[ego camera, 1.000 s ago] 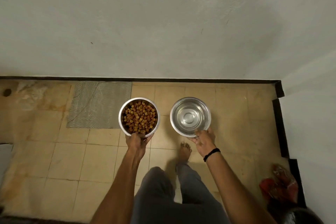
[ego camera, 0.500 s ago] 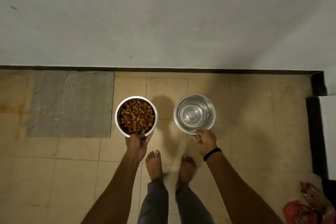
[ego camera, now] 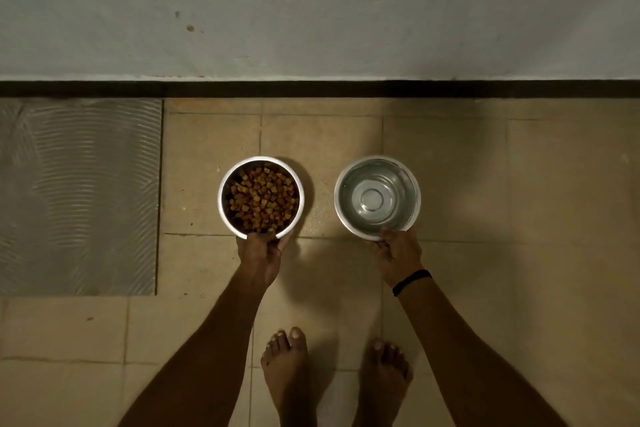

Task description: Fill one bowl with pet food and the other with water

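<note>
One steel food bowl (ego camera: 221, 196), filled with brown pet food (ego camera: 263, 199), was held at its near rim by the clamped fingers of the left hand (ego camera: 261, 251), the bowl lying straight ahead of them. One matching water bowl (ego camera: 377, 158), with clear water (ego camera: 370, 199) inside, was likewise gripped by the right hand (ego camera: 398, 255). Both were held level, side by side and apart, low over the tiled floor (ego camera: 450, 184). Contact with it could not be told.

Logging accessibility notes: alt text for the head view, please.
A person's left hand grips the near rim of a round steel bowl of brown pet food pieces, and the right hand grips a matching steel bowl of clear water. Also visible: bare feet, beige tiled floor, grey ribbed mat, white wall.
</note>
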